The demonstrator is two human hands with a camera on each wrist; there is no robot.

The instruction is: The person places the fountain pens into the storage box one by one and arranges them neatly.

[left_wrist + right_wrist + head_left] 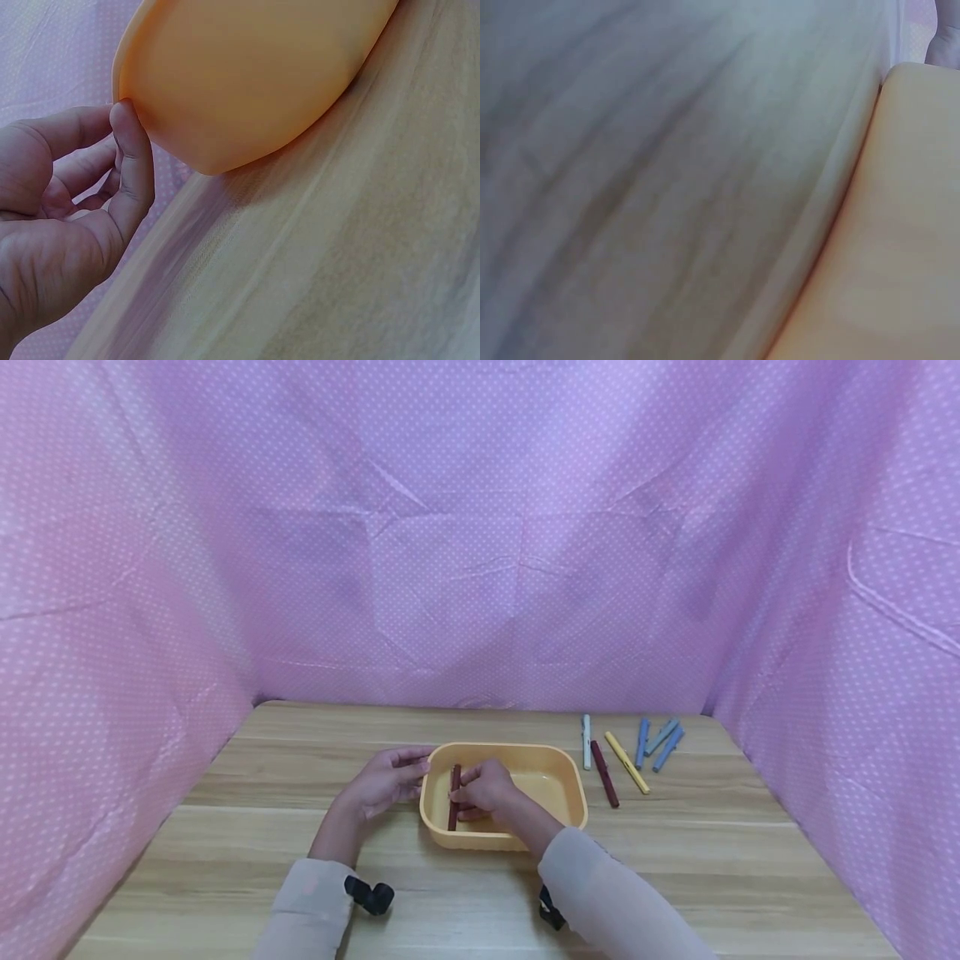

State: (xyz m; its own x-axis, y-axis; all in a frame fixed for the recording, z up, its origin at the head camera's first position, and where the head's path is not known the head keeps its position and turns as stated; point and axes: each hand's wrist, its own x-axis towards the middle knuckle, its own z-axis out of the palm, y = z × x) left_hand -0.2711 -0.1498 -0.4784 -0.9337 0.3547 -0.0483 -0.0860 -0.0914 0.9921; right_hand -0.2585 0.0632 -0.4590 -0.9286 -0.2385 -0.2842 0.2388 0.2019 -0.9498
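Observation:
A yellow plastic box (pixel 558 760) stands on the table in the head view. My left hand (pixel 386 783) pinches its left rim, with thumb and forefinger meeting at the rim in the left wrist view. Inside the box, my right hand (pixel 487 789) holds a dark red pen (pixel 453 818) upright in the picture, near the left wall. Another dark red bit shows under the right fingers, mostly hidden, so I cannot tell what it is. The right wrist view shows only the box's outer wall (pixel 885 247) and table, not the right hand's fingers.
Right of the box lie a pale pen (pixel 587 742), a dark red pen (pixel 604 774), a yellow pen (pixel 627 762) and several blue pens (pixel 642 743). The wooden table (pixel 247 827) is enclosed by pink dotted cloth (pixel 480 568). Each wrist carries a black camera (pixel 370 895).

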